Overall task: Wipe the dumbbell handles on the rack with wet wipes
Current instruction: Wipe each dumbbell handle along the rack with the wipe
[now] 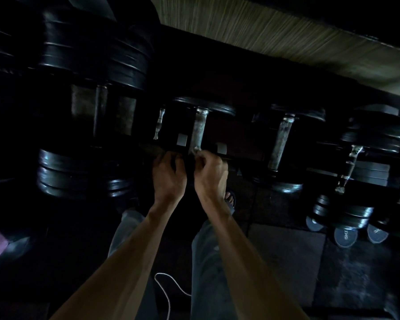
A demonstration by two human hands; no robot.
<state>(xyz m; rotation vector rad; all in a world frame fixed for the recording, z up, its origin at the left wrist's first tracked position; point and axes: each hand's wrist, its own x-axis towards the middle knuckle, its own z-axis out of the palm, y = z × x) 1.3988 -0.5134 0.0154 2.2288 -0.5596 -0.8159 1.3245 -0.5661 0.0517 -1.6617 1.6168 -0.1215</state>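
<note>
The scene is dark. Black dumbbells lie in a row on a dark rack (240, 155). The middle dumbbell has a dull metal handle (199, 129) straight ahead of me. My right hand (209, 173) pinches a small pale wet wipe (196, 150) at the near end of that handle. My left hand (169, 175) is just left of it, fingers curled at the rack's front edge over something dark that I cannot make out. Another metal handle (281, 139) lies to the right, and a darker one (99, 107) to the left.
Large black weight plates (62, 174) crowd the left side. More dumbbells (370, 139) stack at the right, with sandals (345, 236) on the dark floor below them. A white cord (169, 289) hangs between my legs. A pale woven mat (286, 31) lies behind the rack.
</note>
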